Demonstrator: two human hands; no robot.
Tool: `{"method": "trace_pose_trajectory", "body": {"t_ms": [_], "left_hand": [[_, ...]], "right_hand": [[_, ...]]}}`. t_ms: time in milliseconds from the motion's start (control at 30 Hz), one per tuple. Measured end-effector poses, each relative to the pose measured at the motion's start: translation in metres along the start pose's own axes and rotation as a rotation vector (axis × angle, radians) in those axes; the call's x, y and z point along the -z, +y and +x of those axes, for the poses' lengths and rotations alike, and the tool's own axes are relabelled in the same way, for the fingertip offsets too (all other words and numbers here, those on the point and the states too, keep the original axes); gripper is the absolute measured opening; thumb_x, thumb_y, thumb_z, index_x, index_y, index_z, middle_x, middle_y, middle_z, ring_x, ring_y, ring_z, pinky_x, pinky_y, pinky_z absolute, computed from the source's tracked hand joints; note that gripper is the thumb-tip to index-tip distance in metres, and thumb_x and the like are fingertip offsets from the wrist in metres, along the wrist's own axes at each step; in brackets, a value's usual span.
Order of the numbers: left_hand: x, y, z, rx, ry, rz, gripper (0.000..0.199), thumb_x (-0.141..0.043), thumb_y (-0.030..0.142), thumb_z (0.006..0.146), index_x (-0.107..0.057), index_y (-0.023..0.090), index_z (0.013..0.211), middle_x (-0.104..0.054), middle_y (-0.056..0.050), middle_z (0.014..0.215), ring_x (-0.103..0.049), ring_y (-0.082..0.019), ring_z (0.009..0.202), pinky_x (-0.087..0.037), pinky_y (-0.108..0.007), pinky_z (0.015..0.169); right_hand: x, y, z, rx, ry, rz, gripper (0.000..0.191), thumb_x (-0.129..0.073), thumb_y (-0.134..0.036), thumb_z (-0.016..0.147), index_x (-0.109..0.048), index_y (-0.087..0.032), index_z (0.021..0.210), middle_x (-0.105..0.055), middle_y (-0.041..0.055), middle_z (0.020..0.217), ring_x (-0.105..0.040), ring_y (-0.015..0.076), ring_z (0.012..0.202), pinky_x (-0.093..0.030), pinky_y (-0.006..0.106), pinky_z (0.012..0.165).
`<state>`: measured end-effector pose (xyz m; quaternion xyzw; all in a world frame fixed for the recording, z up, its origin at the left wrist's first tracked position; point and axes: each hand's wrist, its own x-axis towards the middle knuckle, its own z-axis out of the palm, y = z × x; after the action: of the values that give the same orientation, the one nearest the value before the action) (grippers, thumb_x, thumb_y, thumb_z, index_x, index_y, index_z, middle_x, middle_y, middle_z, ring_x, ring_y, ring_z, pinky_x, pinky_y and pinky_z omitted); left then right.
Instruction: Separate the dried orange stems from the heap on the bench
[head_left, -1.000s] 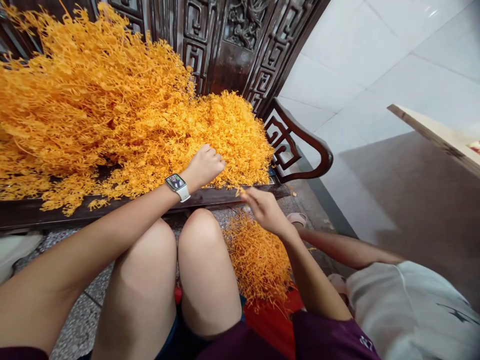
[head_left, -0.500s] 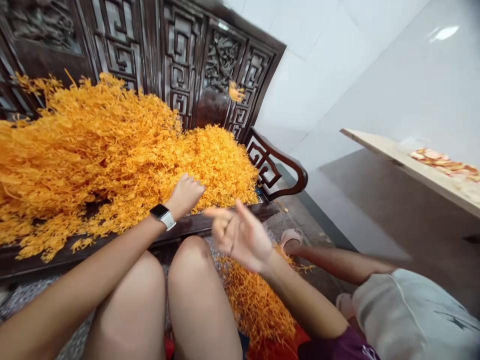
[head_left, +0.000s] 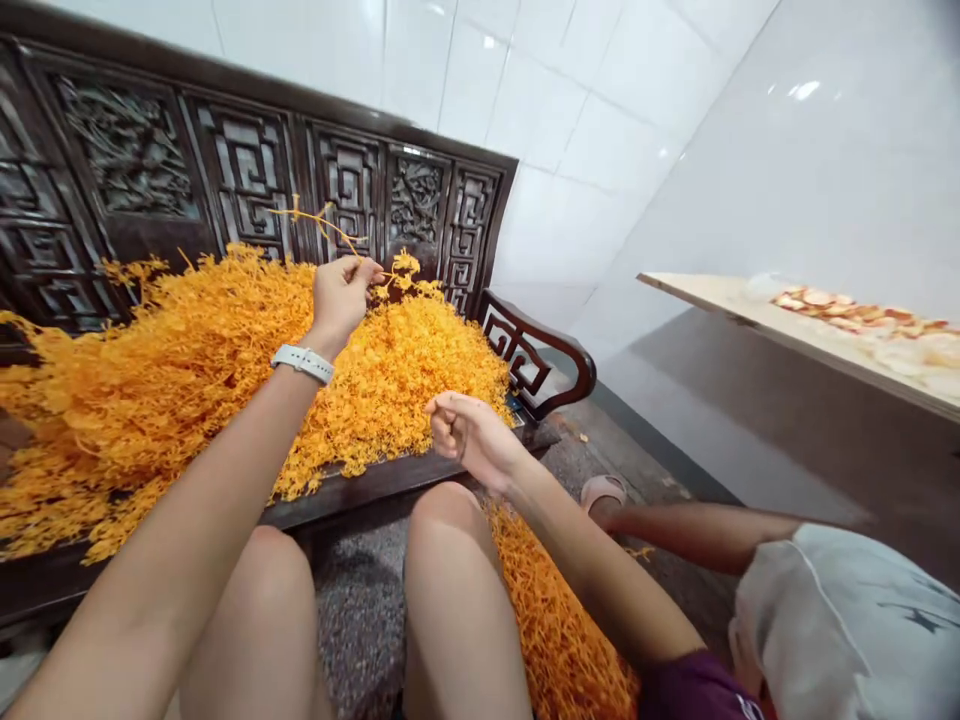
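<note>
Hands, two, head view, as seen from where I stand. Left hand (head_left: 343, 300): raised over the bench, thumb and fingers pinched on a sprig (head_left: 326, 222). Right hand (head_left: 469, 432): lower, near the bench's front edge, fingers curled; whether it grips anything, I cannot tell.

Sprig, one: orange, thin, held mid-air above the pile; bare forked end to the left of the fingers, flowered end to the right.

Handling note: a light pinch on the stem itself should suit so slender a piece; squeezing the florets would likely crush them. Lifting it clear of the pile should prevent snagging.

Pile (head_left: 420, 350), one, orange, on the bench; its sprigs tangle beyond counting.

Heap of stems (head_left: 562, 620), one, beside the right knee; strands uncountable.

Bench (head_left: 337, 500), one, dark carved wood; armrest (head_left: 574, 360), one showing.

Pale wristband (head_left: 302, 362), one, left wrist.

Board (head_left: 705, 295), one, bearing sliced pieces, too many to count.

Neighbouring person's pale shorts (head_left: 847, 610), one pair.
</note>
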<state>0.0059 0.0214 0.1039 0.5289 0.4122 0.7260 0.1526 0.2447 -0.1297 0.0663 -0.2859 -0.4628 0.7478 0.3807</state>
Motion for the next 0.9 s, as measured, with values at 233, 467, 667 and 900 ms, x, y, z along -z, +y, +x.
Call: {"method": "trace_pose_trajectory", "body": {"t_ms": [233,467,667,900], "left_hand": [[-0.016,0.026,0.013,0.129,0.024,-0.379,0.025,-0.081,0.046,0.086,-0.075,0.022,0.085,-0.079,-0.009,0.092,-0.069,-0.014,0.075,-0.051,-0.024,0.060],[-0.039,-0.030,-0.076,0.268,-0.074,-0.353,0.038,-0.095,0.044,0.065,-0.076,0.019,0.086,-0.078,-0.008,0.086,-0.074,-0.019,0.087,-0.057,-0.030,0.080],[-0.046,-0.069,-0.098,0.049,-0.176,0.102,0.016,-0.081,0.036,0.084,-0.076,0.020,0.083,-0.079,-0.009,0.088,-0.071,-0.024,0.083,-0.052,-0.038,0.080],[-0.037,-0.080,-0.103,-0.471,-0.578,0.798,0.025,-0.055,0.018,0.101,-0.076,0.023,0.090,-0.078,-0.011,0.089,-0.061,-0.029,0.089,-0.042,-0.048,0.088]], "right_hand": [[0.004,-0.034,0.076,0.317,0.236,0.010,0.044,-0.087,-0.039,0.078,-0.062,-0.021,0.109,-0.065,0.0000,0.095,-0.057,0.0082,0.067,-0.043,0.020,0.054],[0.038,-0.006,0.131,0.358,0.234,-0.063,0.041,-0.085,-0.048,0.079,-0.066,-0.021,0.104,-0.065,0.0024,0.104,-0.060,0.0090,0.074,-0.049,0.021,0.059],[0.079,0.016,0.142,0.336,0.263,-0.167,0.029,-0.084,-0.040,0.082,-0.064,-0.018,0.086,-0.061,-0.0023,0.078,-0.054,0.0076,0.060,-0.045,0.023,0.058],[0.128,0.026,0.139,0.205,0.283,-0.293,0.042,-0.093,-0.029,0.072,-0.061,-0.021,0.097,-0.054,-0.0073,0.063,-0.046,0.0092,0.052,-0.042,0.025,0.052]]}}
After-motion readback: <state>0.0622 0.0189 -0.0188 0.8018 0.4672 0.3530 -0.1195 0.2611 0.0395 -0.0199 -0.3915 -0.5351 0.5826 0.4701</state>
